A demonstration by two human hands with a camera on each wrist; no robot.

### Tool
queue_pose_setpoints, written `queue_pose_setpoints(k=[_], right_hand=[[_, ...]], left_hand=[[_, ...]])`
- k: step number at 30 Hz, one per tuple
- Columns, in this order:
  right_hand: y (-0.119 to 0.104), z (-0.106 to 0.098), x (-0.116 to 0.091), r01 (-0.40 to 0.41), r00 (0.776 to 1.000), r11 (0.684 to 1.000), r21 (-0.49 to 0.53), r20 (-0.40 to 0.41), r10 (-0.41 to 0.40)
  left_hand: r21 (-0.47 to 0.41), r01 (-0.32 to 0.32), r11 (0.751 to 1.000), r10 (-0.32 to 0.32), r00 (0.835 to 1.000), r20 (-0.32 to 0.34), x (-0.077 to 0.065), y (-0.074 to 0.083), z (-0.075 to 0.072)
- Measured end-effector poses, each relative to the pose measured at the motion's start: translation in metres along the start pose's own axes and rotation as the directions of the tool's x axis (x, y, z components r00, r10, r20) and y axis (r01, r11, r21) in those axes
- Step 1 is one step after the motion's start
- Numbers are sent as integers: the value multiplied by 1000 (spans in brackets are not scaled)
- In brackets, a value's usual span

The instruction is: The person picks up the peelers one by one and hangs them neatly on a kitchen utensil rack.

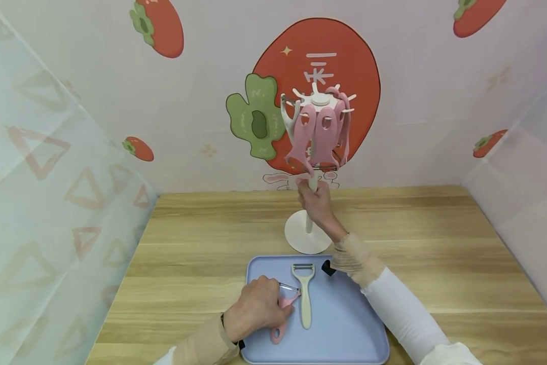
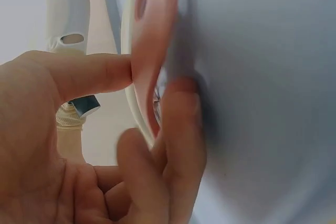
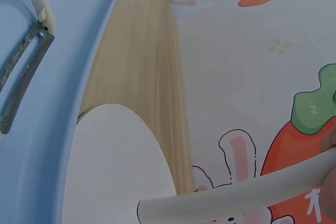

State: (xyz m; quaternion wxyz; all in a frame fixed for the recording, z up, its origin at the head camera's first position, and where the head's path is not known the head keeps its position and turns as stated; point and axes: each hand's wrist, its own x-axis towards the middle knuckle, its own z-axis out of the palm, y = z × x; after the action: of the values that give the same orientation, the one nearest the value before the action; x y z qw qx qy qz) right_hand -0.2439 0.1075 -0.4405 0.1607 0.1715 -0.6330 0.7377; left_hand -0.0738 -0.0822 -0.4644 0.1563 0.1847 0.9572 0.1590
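Observation:
My left hand (image 1: 258, 303) is over the blue tray and pinches a pink peeler (image 1: 278, 332) between thumb and fingers. In the left wrist view the thumb presses one side of the pink handle (image 2: 152, 30) and the fingertips lie on the other. Beside it on the tray lies a cream-white Y-shaped peeler (image 1: 305, 299), its blade toward the back. My right hand (image 1: 318, 203) grips the pole of a white rotating stand (image 1: 320, 99). From the stand's hooks hang several pink peelers (image 1: 326, 132) and a white one (image 1: 290, 119).
The blue tray (image 1: 346, 324) sits at the table's front, close to the stand's round white base (image 3: 115, 161). Wooden tabletop (image 1: 195, 243) extends on both sides. A wall covering with carrot-like prints (image 1: 200, 101) stands behind, and patterned sheets (image 1: 49, 203) flank the table.

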Motion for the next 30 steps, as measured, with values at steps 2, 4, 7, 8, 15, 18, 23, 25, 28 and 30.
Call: queue_pose_setpoints(k=[2,4,7,8,15,18,23,25,28,30], right_hand=[[0,-1,1,1,1000,1000,-3,-2,-1],[0,-2,1,2,1000,1000,-2,1,-2],[0,-2,1,1,1000,1000,2,9,-1],[0,-2,1,0,1000,1000,0,12,0],[-2,-1,1,10,1000,1000,-10,10,-9],[-1,-1,1,17,1000,1000,-17,8,-16],[0,-1,1,23,1000,999,-31,7,-23],[0,-1,1,20,1000,999,-31,7,-20],[0,-1,0,3,1000,1000,-28,6,-3],[0,-1,-1,-3,1000,1000,-25,6,3]], left_hand=[[-15,2,1000,-2,1000,11,0,0,-1],[-26,-1,1000,1,1000,14,0,-1,-2],[-39,-11,999,11,1000,10,-1,-2,-3],[-37,-16,999,16,1000,-2,-1,-2,-3],[29,-101,994,104,986,-128,-3,-3,-3],[126,-216,968,233,962,-140,-3,-3,-4],[220,-460,860,485,872,-70,-2,-6,-5],[220,-557,801,575,818,-22,-1,-9,-5],[233,-650,724,660,750,40,1,-14,-4],[233,-671,704,677,733,62,2,-16,-2]])
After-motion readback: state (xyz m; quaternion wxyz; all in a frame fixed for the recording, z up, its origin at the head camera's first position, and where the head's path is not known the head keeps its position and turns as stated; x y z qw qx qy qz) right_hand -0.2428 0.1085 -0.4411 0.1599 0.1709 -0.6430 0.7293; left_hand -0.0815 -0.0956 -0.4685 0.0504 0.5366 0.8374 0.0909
